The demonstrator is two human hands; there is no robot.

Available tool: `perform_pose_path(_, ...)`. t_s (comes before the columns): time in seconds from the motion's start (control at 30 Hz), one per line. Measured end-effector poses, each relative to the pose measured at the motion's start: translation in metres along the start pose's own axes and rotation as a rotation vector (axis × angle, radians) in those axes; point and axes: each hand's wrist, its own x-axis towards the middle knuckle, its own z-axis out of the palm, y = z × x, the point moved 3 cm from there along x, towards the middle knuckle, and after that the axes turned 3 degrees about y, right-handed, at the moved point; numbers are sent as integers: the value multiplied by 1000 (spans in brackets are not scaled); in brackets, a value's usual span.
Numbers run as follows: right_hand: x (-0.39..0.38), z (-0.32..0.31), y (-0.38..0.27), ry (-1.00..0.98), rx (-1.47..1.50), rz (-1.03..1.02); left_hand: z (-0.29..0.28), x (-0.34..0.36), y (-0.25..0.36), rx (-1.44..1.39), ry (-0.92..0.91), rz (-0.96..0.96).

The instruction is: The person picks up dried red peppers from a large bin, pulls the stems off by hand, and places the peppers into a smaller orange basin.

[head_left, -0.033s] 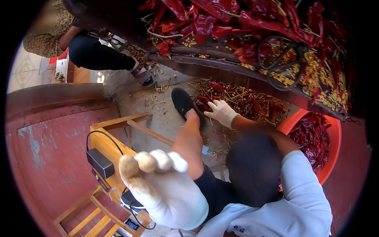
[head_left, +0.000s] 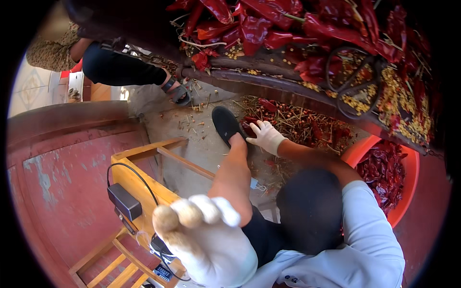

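Note:
My left hand (head_left: 206,240), in a stained white glove, is raised near the lower middle with its fingers curled; anything inside is hidden. My right hand (head_left: 265,137), in a pale glove, has its fingers spread beside my black shoe (head_left: 224,125), over loose red peppers and stem debris (head_left: 297,120) on the floor. Above it, a dark ledge (head_left: 259,77) bears glossy red peppers (head_left: 254,31), yellow seeds and black scissors (head_left: 355,81). An orange-red tub (head_left: 403,192) of red peppers stands at the right.
A wooden stool (head_left: 134,182) with a black adapter (head_left: 124,200) and cables stands at left, by another wooden seat (head_left: 108,269) and a peeling pink panel (head_left: 62,177). Another person's dark-clad leg (head_left: 120,67) and sandal (head_left: 178,93) are at upper left. A dark rounded shape (head_left: 309,206) fills my lower right.
The view has shifted slightly. My left hand sits a little lower and further right in it; both hands keep much the same shape.

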Motion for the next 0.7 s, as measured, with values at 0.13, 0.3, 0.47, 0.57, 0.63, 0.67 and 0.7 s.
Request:
perform_pose_path(0.13, 33, 31, 13, -328, -35, 97, -40, 6, -6, -62, -123, -56)
perform_pose_path(0.3, 26, 44, 11, -269, -41, 34, -33, 6, -6, -48, -136, -86)
perform_pose_path(0.47, -10, 35, 5, -452, 34, 140, -21, 2, -9, 21, -62, -87)
perform_pose_path(0.57, -47, 25, 6, -377, 171, 312, -10, -2, -9, 77, 9, -112)
perform_pose_path(0.63, -70, 11, 4, -200, 287, 416, -6, 3, -4, 20, -130, -138)
perform_pose_path(0.67, -77, -3, 1, -139, 339, 481, -6, 1, -4, 25, -113, -127)
perform_pose_path(0.7, -86, -10, -1, -65, 444, 538, -4, -1, -3, -51, -103, -175)
